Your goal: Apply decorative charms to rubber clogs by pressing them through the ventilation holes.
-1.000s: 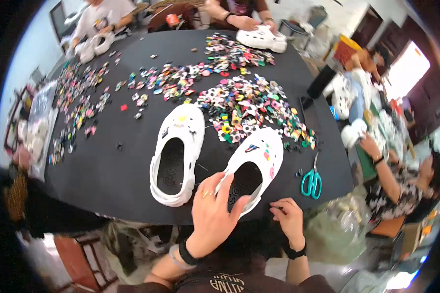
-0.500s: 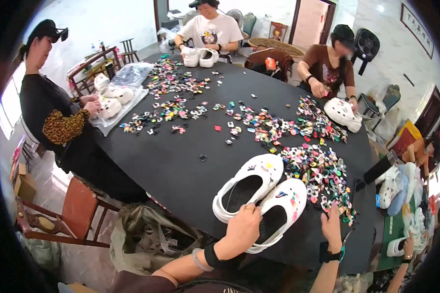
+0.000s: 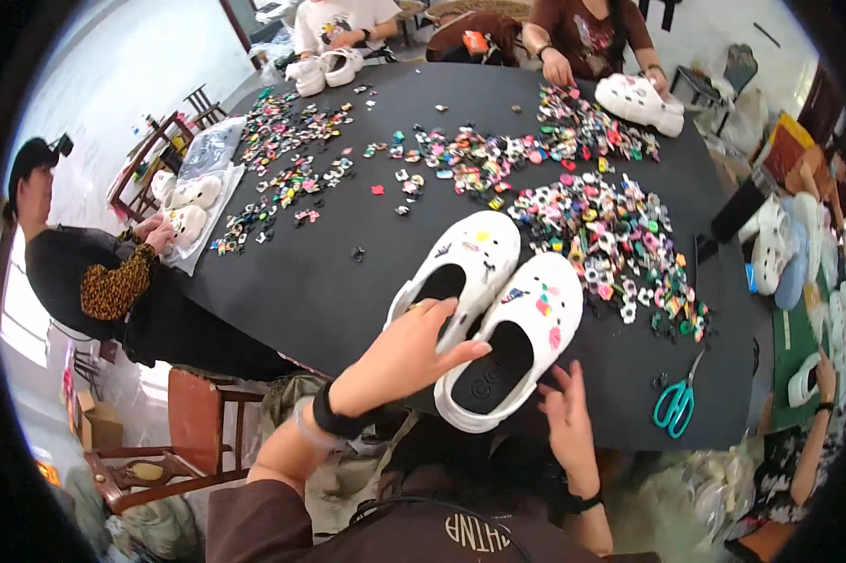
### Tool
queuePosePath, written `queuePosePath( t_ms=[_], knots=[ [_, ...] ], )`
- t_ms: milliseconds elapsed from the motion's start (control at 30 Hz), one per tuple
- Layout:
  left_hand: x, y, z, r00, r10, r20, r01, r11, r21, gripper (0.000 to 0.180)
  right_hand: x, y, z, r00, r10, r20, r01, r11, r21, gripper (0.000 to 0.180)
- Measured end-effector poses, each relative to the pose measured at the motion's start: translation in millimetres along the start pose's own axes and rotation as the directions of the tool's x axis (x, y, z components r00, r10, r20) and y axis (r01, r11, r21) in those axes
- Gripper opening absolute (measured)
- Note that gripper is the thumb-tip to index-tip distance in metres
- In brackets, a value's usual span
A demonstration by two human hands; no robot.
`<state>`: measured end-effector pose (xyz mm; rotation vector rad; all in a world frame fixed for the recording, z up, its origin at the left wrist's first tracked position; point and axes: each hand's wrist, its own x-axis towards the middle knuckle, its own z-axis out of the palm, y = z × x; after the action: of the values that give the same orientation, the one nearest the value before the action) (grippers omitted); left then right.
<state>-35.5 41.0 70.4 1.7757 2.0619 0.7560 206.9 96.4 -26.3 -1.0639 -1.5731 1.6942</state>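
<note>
A pair of white clogs decorated with small colourful charms stands on the black table before me, toes pointing away. My left hand (image 3: 406,349) reaches across the heel of the left clog (image 3: 477,263), its thumb stretched apart from the fingers toward the right clog (image 3: 524,311). Whether it touches the clogs is hard to tell. Beside the outer heel side of the right clog, my right hand (image 3: 569,413) has its fingers spread and holds nothing. Past the toes and to the right lies a large heap of loose charms (image 3: 596,235).
Teal-handled scissors (image 3: 674,408) lie at the black table's (image 3: 320,291) right front. A black cylinder (image 3: 742,202) stands at the right edge. Co-workers handle white clogs at the left and far sides. A wooden chair (image 3: 193,422) is at lower left.
The view has tilted downward, bringing the scissors into sight. My left hand has loosened its grip between the clogs and spread. My right hand has come from near the charms to the right clog.
</note>
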Motion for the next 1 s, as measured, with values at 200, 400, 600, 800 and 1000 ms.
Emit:
queuePosePath(
  t_ms=[200, 400, 600, 800, 1000],
  knots=[
    [32.8, -10.9, 29.7, 0.978, -0.206, 0.046, 0.194, 0.964, 0.181, 0.038, -0.6, -4.3, 38.7, 0.921, -0.386, 0.046, 0.363, 0.812, -0.456, 0.088],
    [11.7, -34.0, -39.7, 0.992, 0.073, 0.105, -0.085, 0.99, 0.116, 0.017, -26.4, -22.4, 47.9, 0.821, -0.442, 0.36, 0.48, 0.877, -0.017, 0.082],
    [-3.1, -72.5, -65.0, 0.959, 0.161, 0.234, -0.241, 0.895, 0.374, 0.019, -0.9, -11.8, 18.4, 0.749, -0.296, 0.593, 0.478, 0.861, -0.174, 0.04],
    [-3.6, -93.1, -65.3, 0.954, 0.193, 0.23, -0.257, 0.923, 0.288, 0.025, 27.4, -34.2, -50.7, 0.769, -0.201, 0.607, 0.494, 0.789, -0.365, 0.036],
    [-15.9, -82.6, -66.9, 0.947, 0.269, 0.175, -0.303, 0.93, 0.208, 0.037, 86.8, -52.1, -53.7, 0.759, -0.031, 0.65, 0.543, 0.581, -0.606, 0.031]
  ],
)
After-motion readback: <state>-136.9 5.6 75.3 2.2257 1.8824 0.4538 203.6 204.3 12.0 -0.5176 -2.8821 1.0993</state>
